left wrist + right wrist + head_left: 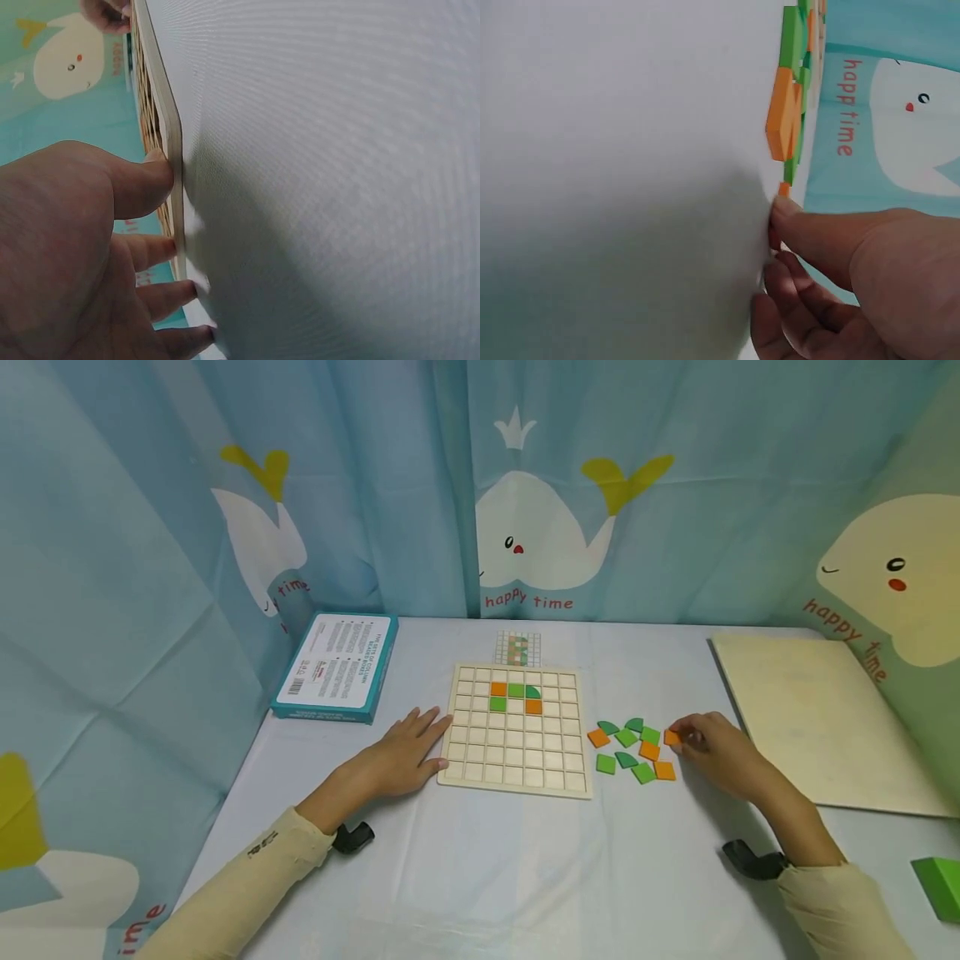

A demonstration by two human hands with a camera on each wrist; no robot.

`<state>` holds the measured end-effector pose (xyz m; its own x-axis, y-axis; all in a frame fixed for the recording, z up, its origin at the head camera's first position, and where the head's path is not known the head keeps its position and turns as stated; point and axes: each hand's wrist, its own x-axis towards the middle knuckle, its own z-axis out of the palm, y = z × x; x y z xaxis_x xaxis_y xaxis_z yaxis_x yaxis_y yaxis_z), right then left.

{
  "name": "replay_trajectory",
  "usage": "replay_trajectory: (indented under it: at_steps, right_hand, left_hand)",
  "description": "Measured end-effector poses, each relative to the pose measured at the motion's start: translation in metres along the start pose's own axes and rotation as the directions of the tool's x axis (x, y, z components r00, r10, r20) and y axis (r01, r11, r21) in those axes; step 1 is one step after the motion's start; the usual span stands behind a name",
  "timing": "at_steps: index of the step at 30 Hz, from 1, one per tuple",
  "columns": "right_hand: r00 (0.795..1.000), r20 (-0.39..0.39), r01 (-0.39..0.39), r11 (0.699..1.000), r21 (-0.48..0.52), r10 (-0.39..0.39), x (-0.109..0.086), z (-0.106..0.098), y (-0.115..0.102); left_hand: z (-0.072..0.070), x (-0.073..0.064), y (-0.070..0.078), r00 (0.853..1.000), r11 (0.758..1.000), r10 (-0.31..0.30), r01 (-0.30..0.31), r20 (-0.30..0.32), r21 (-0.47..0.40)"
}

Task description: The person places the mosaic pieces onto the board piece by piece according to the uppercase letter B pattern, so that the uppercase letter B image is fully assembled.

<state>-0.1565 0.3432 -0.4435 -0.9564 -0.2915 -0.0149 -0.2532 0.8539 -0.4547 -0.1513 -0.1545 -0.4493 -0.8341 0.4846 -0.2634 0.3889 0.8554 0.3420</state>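
Note:
A pale wooden grid board (513, 758) lies mid-table; orange and light-green squares and a dark-green quarter-round piece fill some upper cells. My left hand (411, 753) rests with spread fingers against the board's left edge; the left wrist view shows thumb and fingertips touching its rim (174, 142). To the right of the board, loose orange squares (649, 750), green squares (606, 764) and quarter-round pieces (626, 760) lie scattered. At the right side of this group my right hand (716, 750) pinches an orange square tile (672, 737), partly hidden by the fingers.
Behind the board lies a small printed pattern card (517, 648). A teal-edged box (333, 664) stands at the back left. On the right lies a large cream panel (825, 718), with a green block (937, 887) at the near right edge. Whale-print curtains (405, 502) surround the table.

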Motion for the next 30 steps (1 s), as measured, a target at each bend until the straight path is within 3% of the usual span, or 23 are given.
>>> replay_trajectory:
  at_steps: [4,9,14,17,23,30]
  right_hand:
    - [1.000,-0.028,0.004,1.000,-0.010,-0.004,0.009,0.000,-0.001]
    - [0.998,-0.002,-0.070,0.998,-0.006,0.070,0.025,-0.002,-0.007]
    - [0.986,0.034,-0.163,0.986,0.029,0.162,0.046,-0.002,-0.030]
    - [0.984,0.046,-0.176,0.983,0.048,0.174,0.058,0.002,-0.049]
    - [0.994,0.091,-0.073,0.995,0.072,0.067,0.077,0.018,-0.088]
    - [0.990,0.112,0.076,0.990,0.115,-0.089,0.095,0.045,-0.131]
  left_hand:
    - [0.002,0.001,-0.001,1.000,1.000,0.008,-0.008,-0.006,-0.010]
    - [0.004,0.001,-0.001,1.000,1.000,0.012,-0.012,-0.009,-0.008]
    - [0.002,0.000,-0.001,1.000,1.000,0.015,-0.015,-0.009,-0.009]
    - [0.001,0.000,0.000,1.000,1.000,0.016,-0.017,-0.011,-0.010]
    - [0.001,0.000,0.000,1.000,1.000,0.014,-0.014,-0.007,0.008]
    - [0.000,0.000,0.000,1.000,1.000,0.016,-0.016,-0.011,0.002]
